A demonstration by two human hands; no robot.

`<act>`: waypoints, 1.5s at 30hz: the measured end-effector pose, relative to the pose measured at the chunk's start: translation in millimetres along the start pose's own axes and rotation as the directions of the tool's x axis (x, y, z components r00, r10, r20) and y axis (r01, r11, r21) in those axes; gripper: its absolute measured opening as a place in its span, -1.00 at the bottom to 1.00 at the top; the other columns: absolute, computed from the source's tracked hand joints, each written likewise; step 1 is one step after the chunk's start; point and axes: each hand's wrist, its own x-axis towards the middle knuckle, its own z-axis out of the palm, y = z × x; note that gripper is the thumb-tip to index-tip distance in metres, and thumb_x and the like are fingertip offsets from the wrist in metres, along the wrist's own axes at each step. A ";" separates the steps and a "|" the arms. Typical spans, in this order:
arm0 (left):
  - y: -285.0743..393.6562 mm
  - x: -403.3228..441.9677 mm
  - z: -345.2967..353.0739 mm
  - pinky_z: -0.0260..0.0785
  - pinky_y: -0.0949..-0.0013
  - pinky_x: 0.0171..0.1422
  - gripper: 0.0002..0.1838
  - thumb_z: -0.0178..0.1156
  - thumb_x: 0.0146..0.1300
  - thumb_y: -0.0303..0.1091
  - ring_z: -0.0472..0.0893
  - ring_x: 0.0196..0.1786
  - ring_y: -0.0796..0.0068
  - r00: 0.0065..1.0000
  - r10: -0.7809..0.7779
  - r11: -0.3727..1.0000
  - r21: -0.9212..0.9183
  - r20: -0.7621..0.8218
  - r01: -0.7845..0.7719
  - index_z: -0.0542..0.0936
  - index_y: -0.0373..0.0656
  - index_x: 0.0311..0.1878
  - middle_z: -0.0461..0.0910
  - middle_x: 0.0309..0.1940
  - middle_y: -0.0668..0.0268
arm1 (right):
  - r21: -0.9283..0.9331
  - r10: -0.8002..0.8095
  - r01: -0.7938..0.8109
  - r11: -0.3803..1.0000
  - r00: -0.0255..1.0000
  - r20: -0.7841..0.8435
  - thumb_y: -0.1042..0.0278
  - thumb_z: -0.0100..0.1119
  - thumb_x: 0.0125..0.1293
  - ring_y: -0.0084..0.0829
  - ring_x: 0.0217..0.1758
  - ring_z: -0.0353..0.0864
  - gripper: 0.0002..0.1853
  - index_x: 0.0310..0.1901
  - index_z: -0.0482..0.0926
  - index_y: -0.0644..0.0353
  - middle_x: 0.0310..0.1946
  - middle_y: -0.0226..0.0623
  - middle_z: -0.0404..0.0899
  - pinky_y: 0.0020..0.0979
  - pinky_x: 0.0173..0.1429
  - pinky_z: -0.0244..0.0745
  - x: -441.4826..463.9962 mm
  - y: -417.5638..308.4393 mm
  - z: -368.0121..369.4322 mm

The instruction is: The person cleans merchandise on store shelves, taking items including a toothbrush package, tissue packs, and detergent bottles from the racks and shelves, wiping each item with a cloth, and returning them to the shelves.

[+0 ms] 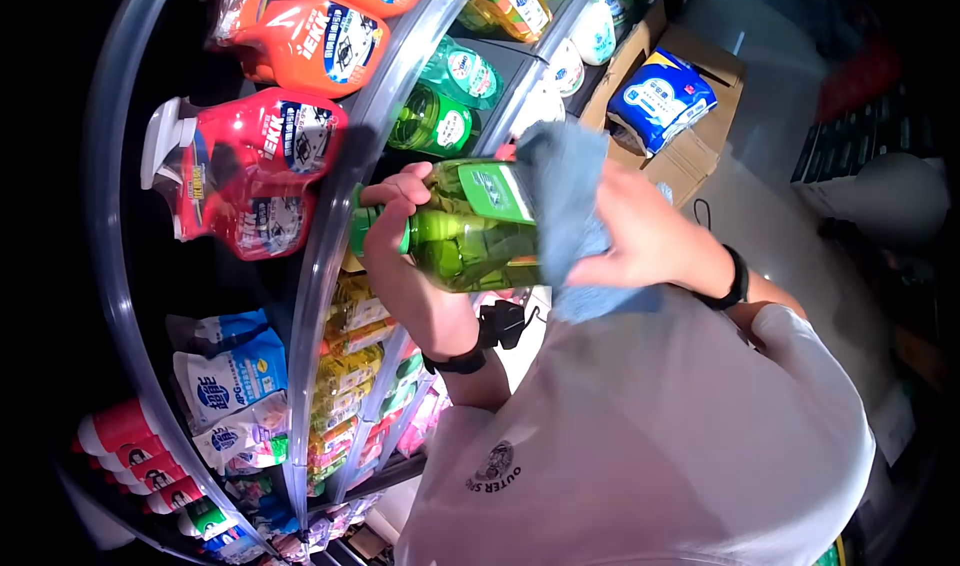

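Observation:
My left hand is closed around the cap end of a clear bottle of green liquid with a green label, held tilted on its side. My right hand presses a blue-grey cloth against the bottle's base end, which the cloth covers. Just beyond the bottle, a green-labelled bottle lies nearest on the shelf. Each wrist wears a black band.
Shelves with clear front rails curve along the left, holding red spray bottles, orange bottles and blue-white bags. A cardboard box with a blue packet stands on the floor at upper right.

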 end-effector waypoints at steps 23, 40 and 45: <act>-4.1 -34.1 1.0 0.32 0.22 0.25 -0.97 0.15 0.14 -0.61 0.52 0.07 0.29 0.927 0.316 0.889 0.403 -0.200 -0.216 0.51 -0.30 -0.35 0.54 -0.31 0.24 | 0.163 -0.147 0.174 0.971 0.976 -0.163 0.18 0.24 0.23 -0.01 0.12 0.61 -0.44 0.19 0.48 0.36 0.14 -0.01 0.56 -0.17 0.21 0.52 20.2 22.1 67.7; -51.1 20.1 -69.2 0.42 0.32 -0.09 -0.69 0.29 0.33 -0.25 0.57 -0.28 0.39 0.638 0.584 0.724 0.678 -0.501 -0.130 0.58 -0.40 -0.16 0.62 -0.28 0.17 | 0.709 0.745 -0.704 -0.028 0.458 0.485 0.00 0.03 0.50 -0.27 0.13 0.55 -0.23 0.49 0.04 0.41 0.32 0.04 0.37 -0.26 0.09 0.54 61.1 68.5 210.8; -87.8 37.1 -106.8 0.41 0.25 0.03 -0.79 0.30 0.31 -0.38 0.57 -0.18 0.29 0.603 0.713 0.527 0.841 -0.359 -0.122 0.56 -0.36 -0.20 0.63 -0.19 0.11 | 0.817 0.693 -0.570 -0.083 0.556 0.459 0.15 0.01 0.53 -0.48 -0.13 0.56 -0.67 0.00 0.48 0.31 -0.18 -0.29 0.58 -0.42 -0.11 0.49 72.7 70.5 238.3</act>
